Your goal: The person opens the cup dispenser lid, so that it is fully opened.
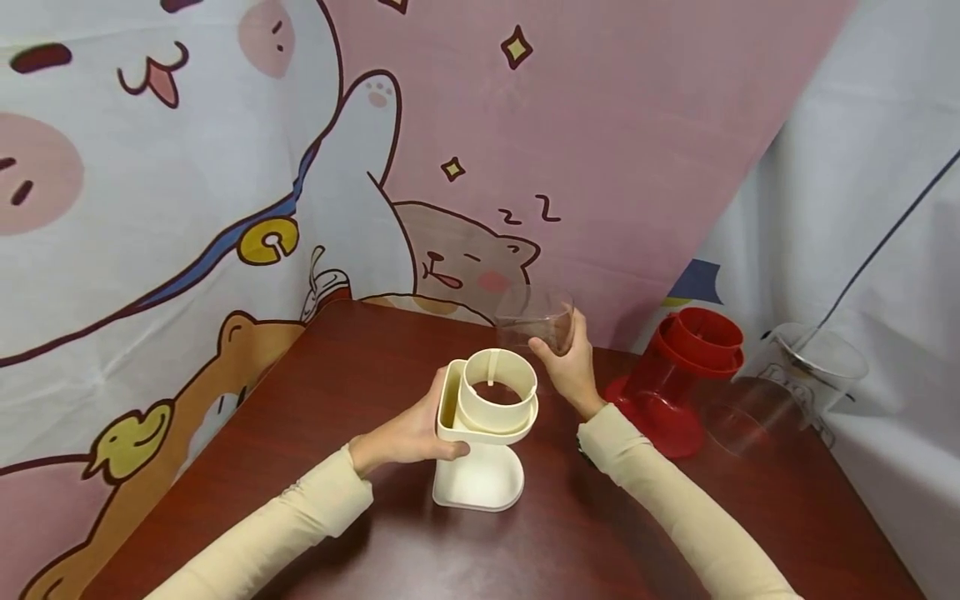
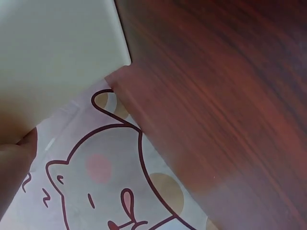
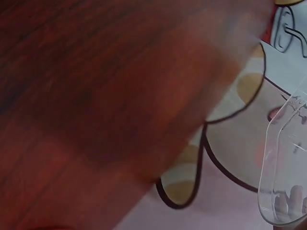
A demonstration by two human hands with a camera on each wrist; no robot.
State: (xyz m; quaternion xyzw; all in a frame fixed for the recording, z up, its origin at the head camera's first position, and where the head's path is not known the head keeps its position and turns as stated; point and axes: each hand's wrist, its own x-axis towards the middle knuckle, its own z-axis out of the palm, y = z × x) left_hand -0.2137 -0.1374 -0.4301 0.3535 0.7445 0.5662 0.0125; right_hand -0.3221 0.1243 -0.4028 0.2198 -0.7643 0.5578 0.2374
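Note:
My left hand grips a cream plastic stand from its left side, thumb at the front. The stand is upright, with a round ring on top, a slot beside the ring and a flat rounded base. In the left wrist view, the cream plastic fills the upper left corner. Just behind and to the right, my right hand holds a clear, see-through container by its right side. Part of that clear container shows at the right edge of the right wrist view, fingers visible through it.
A red stand of similar shape stands on the table's right side. Beyond it are a clear container and a clear cylinder. A dark thin cord slants down there. Printed cloth hangs behind the brown table.

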